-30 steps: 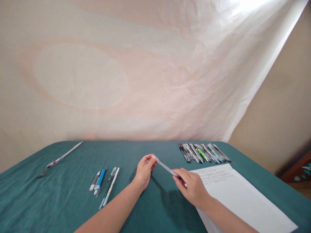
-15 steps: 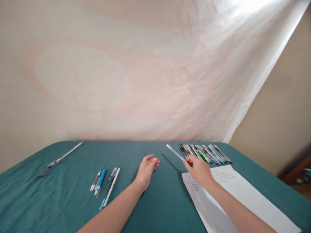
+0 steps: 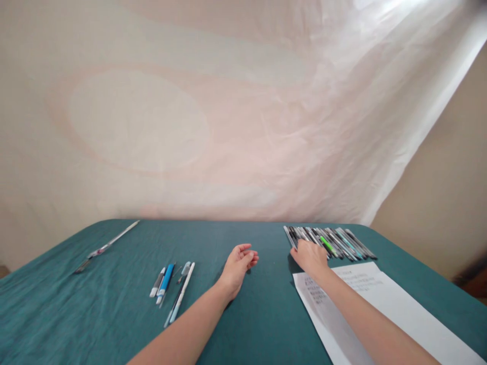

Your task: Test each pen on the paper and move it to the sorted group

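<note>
My right hand (image 3: pixel 310 256) reaches to the left end of a row of several pens (image 3: pixel 337 243) at the far right of the table. Its fingers are bent down on a clear pen (image 3: pixel 289 236), which lies against the row's left edge. My left hand (image 3: pixel 239 263) rests on its side on the teal tablecloth (image 3: pixel 114 314) near the middle, fingers loosely curled and apart, with nothing in them. A white sheet of paper (image 3: pixel 384 304) with a few lines of writing lies under my right forearm.
A small group of pens (image 3: pixel 173 289), one blue, lies left of my left hand. A long thin tool (image 3: pixel 108 245) lies at the far left corner. A pale cloth backdrop (image 3: pixel 213 116) hangs behind the table.
My left hand let go of the clear pen and settled on the cloth. My right hand carried the pen away to the far right and lowered it beside the row of pens.
</note>
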### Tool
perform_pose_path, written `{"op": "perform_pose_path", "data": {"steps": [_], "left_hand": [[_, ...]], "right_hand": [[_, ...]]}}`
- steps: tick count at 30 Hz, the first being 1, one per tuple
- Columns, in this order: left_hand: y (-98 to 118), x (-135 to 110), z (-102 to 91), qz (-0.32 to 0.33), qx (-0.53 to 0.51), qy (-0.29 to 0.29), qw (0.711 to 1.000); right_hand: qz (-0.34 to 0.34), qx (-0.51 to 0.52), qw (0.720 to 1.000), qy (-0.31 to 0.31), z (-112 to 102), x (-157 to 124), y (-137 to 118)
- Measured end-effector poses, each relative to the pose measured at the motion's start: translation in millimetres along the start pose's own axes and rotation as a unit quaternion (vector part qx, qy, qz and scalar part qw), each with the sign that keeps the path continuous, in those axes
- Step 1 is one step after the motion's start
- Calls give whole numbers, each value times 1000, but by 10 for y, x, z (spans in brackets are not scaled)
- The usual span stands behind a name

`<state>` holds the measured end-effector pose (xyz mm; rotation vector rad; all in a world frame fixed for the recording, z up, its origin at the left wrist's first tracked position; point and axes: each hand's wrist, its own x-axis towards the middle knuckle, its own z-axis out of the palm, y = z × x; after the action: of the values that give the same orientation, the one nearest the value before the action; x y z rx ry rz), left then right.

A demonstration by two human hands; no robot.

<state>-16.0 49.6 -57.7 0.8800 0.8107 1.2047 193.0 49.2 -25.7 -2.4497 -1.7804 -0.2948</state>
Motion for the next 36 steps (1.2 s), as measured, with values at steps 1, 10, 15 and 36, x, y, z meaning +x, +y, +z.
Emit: {"op": "perform_pose_path", "data": {"steps": [1,10,15,36], "left_hand": [[3,-5,4,-1,2,-1,1000],[-20,-34,30,14,72,-15,997],[-8,-61,67,5,128,-2,992],[1474,-209,-794,-155,717,42,678]], "right_hand": [[-2,-3,1000,-4,3,-1,3],[-84,-8,996,-24,-190,-226,-72],[-207,54,975,-66,-367,-643,-403],[-295,168,939,-51,-50,-989,-672]]}}
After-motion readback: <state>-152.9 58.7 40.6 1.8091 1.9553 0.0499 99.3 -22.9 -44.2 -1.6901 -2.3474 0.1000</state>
